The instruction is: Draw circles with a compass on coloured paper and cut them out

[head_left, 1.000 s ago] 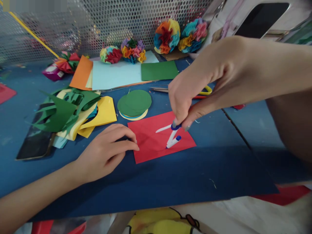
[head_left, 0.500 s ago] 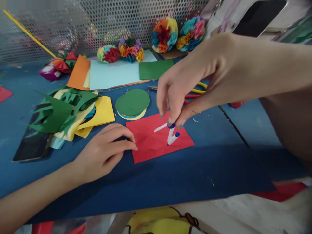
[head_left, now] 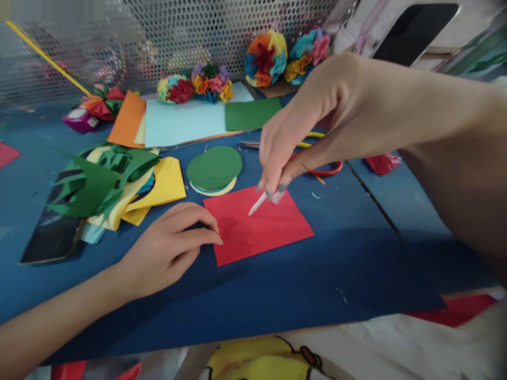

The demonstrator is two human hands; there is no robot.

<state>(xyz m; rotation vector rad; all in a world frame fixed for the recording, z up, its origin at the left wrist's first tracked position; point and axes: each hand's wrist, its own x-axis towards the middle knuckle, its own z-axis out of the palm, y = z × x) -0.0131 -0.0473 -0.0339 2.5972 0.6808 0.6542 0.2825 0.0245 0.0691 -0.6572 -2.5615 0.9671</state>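
A sheet of red paper (head_left: 261,232) lies on the blue table top. My left hand (head_left: 174,243) is closed, with thumb and fingertips pinching the sheet's left edge. Over the paper's upper part, my right hand (head_left: 301,137) grips a white drawing compass (head_left: 258,203) between thumb and fingers. One slim white leg slants down-left with its tip at the middle of the paper; most of the compass is hidden by the fingers. Green paper circles (head_left: 222,163) lie stacked just behind the sheet, with other colours under them.
Scissors (head_left: 328,170) with red and yellow handles lie behind my right hand. Green paper scraps (head_left: 95,184) and a yellow cut-out sheet (head_left: 168,182) cover a dark phone (head_left: 51,232) at left. Crepe paper flowers (head_left: 266,58) stand along the perforated metal panel (head_left: 158,31). Light blue paper (head_left: 182,124) lies behind.
My right hand has turned about the compass tip, and the blue-capped leg that showed before is now behind the fingers. The left hand and the red paper stay put.
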